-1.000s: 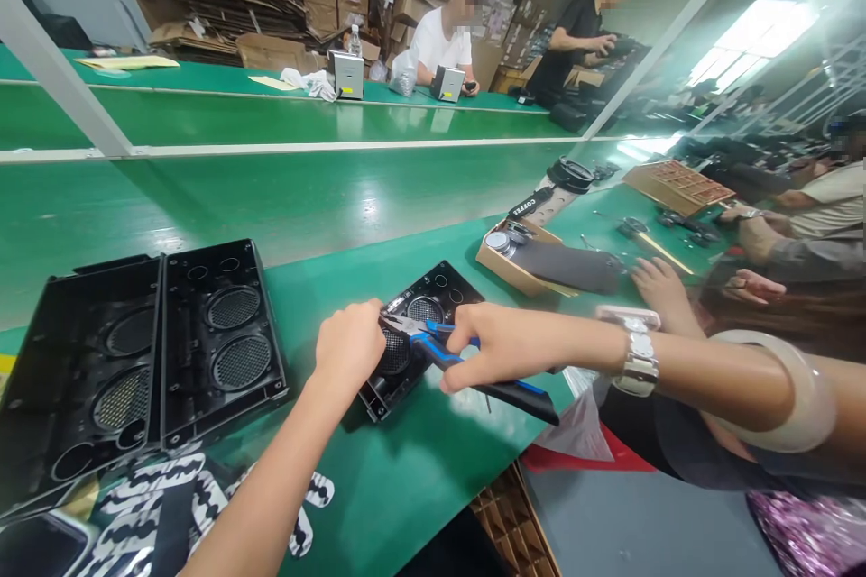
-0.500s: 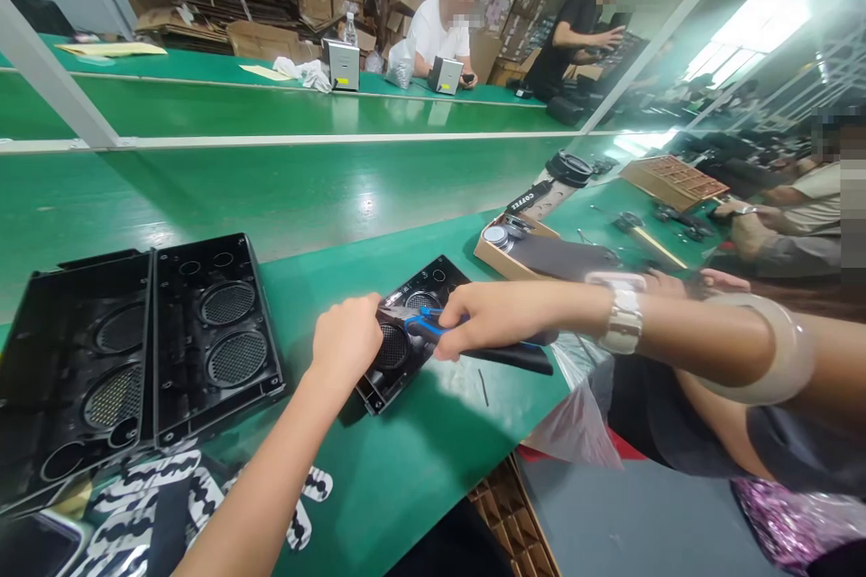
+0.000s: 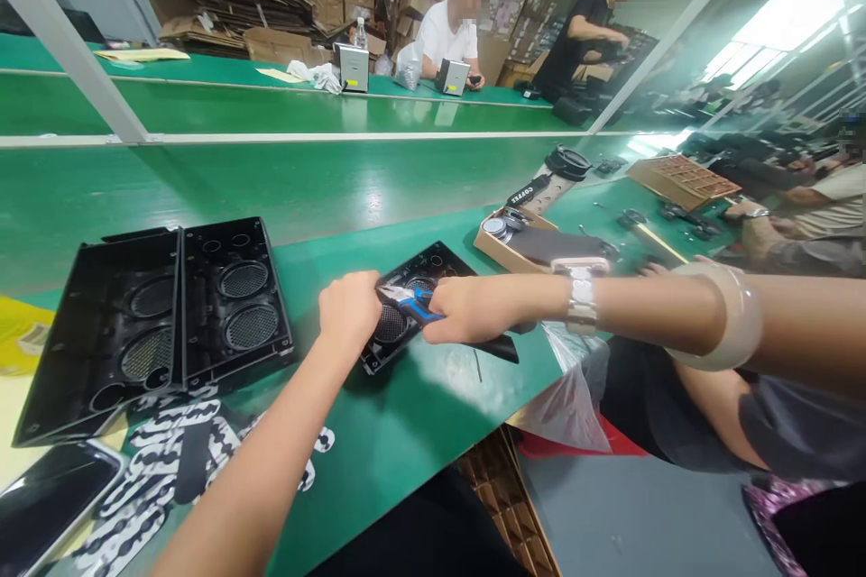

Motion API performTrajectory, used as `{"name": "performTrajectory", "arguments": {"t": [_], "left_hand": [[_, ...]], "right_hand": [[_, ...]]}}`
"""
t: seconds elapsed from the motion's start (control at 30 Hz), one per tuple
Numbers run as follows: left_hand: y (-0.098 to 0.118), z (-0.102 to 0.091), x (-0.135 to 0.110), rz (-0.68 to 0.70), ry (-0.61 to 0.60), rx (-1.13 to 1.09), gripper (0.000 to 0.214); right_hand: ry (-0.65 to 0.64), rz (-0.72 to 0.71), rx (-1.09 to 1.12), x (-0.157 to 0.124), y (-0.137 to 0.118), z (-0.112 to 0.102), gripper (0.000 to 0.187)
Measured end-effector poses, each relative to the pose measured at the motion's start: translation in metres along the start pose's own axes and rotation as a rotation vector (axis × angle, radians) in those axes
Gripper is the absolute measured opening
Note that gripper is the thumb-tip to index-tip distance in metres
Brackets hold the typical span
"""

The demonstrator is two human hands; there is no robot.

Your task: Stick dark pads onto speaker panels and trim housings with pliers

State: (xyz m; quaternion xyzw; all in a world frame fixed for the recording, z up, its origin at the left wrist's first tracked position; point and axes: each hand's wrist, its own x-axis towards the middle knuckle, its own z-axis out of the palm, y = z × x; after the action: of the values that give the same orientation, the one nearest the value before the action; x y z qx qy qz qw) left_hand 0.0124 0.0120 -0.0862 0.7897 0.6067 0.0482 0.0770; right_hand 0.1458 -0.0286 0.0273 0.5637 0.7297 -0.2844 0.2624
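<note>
My left hand (image 3: 350, 308) is closed at the left edge of a black plastic speaker housing (image 3: 438, 260), its fingertips hidden from me. This housing lies at a slant on the green table and has round mesh grilles. In my right hand (image 3: 464, 308) is a pair of pliers (image 3: 425, 310) with blue and black handles. The pliers' metal jaws reach over the housing, close to my left hand; what they grip, if anything, cannot be made out. To the left, two more black speaker housings (image 3: 236, 352) stand side by side with their insides facing up.
Black-and-white patterned strips (image 3: 145, 487) and a phone-like glossy black device (image 3: 50, 496) lie at lower left. A cardboard tray (image 3: 497, 260) of speaker parts and a coffee cup (image 3: 560, 180) stand beyond my right hand. Beside me sits a co-worker (image 3: 717, 442); a plastic bag (image 3: 568, 401) hangs at the table edge.
My view has shifted slightly, so the housings at left appear further right. My right hand and the pliers have tilted a little over the housing; my left hand keeps its place there.
</note>
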Motion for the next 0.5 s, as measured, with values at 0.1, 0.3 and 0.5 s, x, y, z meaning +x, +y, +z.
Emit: {"name": "performTrajectory", "arguments": {"t": [0.1,0.3,0.5], "left_hand": [[0.001,0.0,0.0,-0.01,0.008,-0.003,0.03],[0.003,-0.001,0.0,-0.008,0.028,0.006,0.029],[0.002,-0.002,0.001,0.007,0.024,0.016,0.028]], "right_hand": [[0.044,-0.001,-0.052,-0.006,-0.002,0.01,0.029],[0.095,-0.011,-0.08,-0.015,-0.006,0.022,0.033],[0.113,-0.012,-0.032,-0.022,-0.006,0.029,0.029]]}}
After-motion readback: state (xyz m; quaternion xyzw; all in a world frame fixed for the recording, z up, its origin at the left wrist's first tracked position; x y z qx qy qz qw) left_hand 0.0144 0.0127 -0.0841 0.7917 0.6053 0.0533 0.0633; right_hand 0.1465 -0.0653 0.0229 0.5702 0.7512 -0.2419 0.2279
